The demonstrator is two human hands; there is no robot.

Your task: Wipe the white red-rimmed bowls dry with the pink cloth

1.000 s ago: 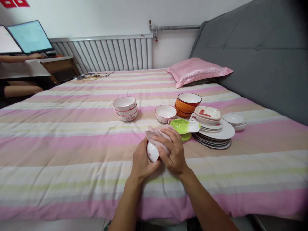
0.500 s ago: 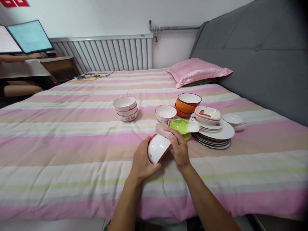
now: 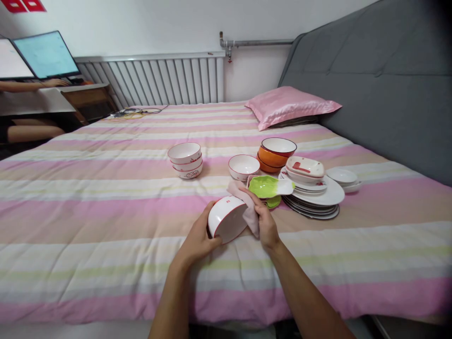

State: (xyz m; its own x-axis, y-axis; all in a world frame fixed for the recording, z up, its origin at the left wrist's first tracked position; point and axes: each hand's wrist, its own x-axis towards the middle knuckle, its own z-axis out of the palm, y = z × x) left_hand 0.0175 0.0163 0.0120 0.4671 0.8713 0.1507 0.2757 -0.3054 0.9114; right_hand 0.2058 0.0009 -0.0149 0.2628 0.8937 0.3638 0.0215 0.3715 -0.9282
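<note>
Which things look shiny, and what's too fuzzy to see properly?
In the head view, light glints on the green dish and pink pillow; in that same view, the red mark on the held bowl and the blue-green monitor screen are too unclear to read.

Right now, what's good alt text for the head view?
The left hand holds a round white red-rimmed bowl tilted; the right hand holds a pale-pink cloth at its rim. Beyond, stacked orange bowls and white plates stand on a striped bedspread.

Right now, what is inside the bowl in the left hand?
In the bowl, only bare white inner surface shows. The pink cloth in the right hand covers the bowl's right edge, so what lies behind is hidden.
</note>
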